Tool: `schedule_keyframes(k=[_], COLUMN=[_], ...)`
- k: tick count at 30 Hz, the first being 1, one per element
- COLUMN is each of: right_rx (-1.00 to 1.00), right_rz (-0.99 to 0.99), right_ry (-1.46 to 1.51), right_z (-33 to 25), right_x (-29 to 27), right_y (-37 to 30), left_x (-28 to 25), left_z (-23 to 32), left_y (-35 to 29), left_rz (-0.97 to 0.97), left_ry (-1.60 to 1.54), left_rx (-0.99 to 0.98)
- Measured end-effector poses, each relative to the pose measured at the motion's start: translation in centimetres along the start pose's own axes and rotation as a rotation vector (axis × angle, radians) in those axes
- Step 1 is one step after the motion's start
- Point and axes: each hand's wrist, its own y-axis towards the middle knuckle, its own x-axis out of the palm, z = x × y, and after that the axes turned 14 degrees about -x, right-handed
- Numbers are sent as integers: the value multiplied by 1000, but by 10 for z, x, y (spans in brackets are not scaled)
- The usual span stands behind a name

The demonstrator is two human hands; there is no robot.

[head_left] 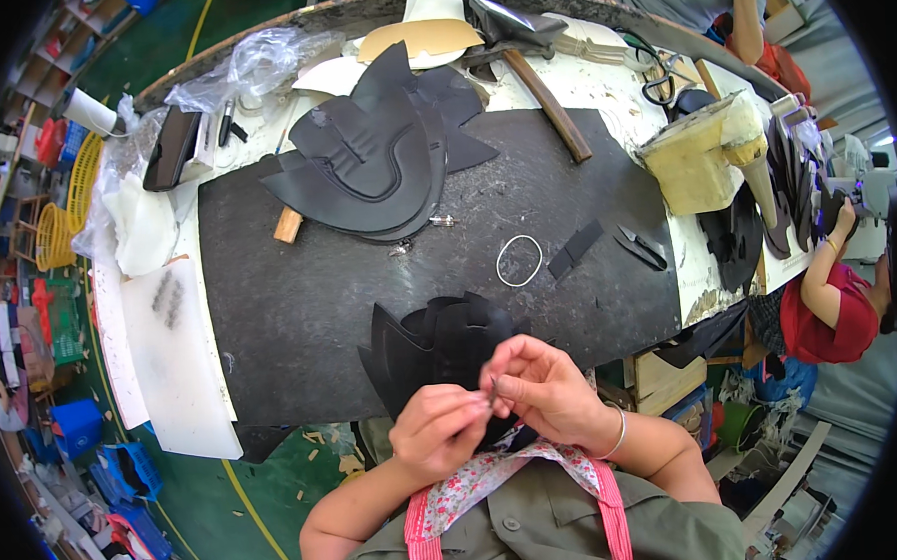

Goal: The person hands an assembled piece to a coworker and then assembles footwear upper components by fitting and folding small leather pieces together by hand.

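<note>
My left hand (pixel 438 428) and my right hand (pixel 539 384) meet close to my chest, fingertips pinched together on something small and dark that I cannot make out. Just beyond them, at the near edge of the black work mat (pixel 311 336), lies a folded black leather piece (pixel 446 335), partly hidden by my hands. Farther off is a stack of shaped black leather pieces (pixel 368 153) with raised seams. By its lower edge lie small shiny metal parts (pixel 444 221). A white elastic loop (pixel 519 261), a black strip (pixel 575 249) and thread snips (pixel 640 249) rest right of centre.
A hammer (pixel 551 110) with a wooden handle lies at the back. Scissors (pixel 660 76) and a yellowish block (pixel 698 154) stand at the right. A white board (pixel 177 362) and a dark phone (pixel 173 149) are at the left. A co-worker in red (pixel 835 308) sits at the far right.
</note>
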Motion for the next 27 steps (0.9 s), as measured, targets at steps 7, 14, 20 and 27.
schedule_keyframes(k=[7,14,20,27], right_rx=[87,169,65,-84], right_rz=[-135,-165,-118,-89], right_ry=[-12,-34,80,5], right_z=[-12,-15,-5,0], right_x=[-20,-28,-30,-15], right_y=[-12,-18,-21,-16], left_x=[8,6,9,2], left_z=[8,10,8,-5], left_y=[5,14,11,12], left_rz=[-102,-313,-243,-224], left_ry=[13,143,222,191], left_rx=[23,212,207,233])
